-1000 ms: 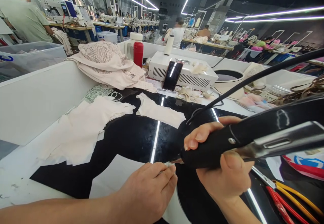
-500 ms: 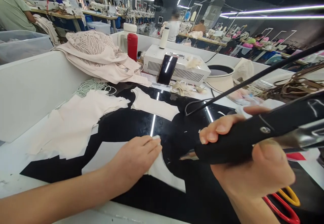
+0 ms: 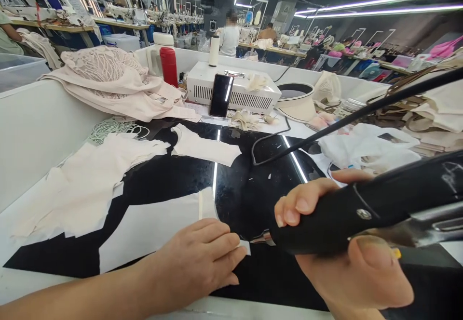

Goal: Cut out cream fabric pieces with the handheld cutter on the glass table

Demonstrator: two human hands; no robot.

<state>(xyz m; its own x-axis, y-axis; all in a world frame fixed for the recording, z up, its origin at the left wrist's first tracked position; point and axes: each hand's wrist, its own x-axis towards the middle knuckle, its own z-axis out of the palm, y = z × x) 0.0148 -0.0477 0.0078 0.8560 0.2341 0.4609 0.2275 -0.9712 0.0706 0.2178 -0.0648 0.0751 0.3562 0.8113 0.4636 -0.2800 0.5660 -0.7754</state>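
Note:
My left hand (image 3: 202,257) lies palm down on a pale cut fabric piece (image 3: 144,226), fingers stretched out over its narrow right part. The piece's end pokes out past the fingertips. A thin cream strip (image 3: 200,205) runs along the piece near its curved upper edge. My right hand (image 3: 347,257) is wrapped round a thick black handheld tool (image 3: 325,223) with a metal lever and a tapered metal tip. That tip is close to the fabric end by my left fingers; I cannot tell whether they touch. Farther back lies another pale cut piece (image 3: 206,146).
A stack of pale pieces (image 3: 79,180) and green cord (image 3: 115,129) lie left on the black board (image 3: 249,194). Behind stand a vented white box (image 3: 235,88), a phone (image 3: 220,96) and a red bottle (image 3: 168,67). A black cable (image 3: 361,117) crosses the right side.
My left hand has shifted nearer and right along the fabric, uncovering the strip. The tool's tip has come closer to my left fingers. The view has turned right.

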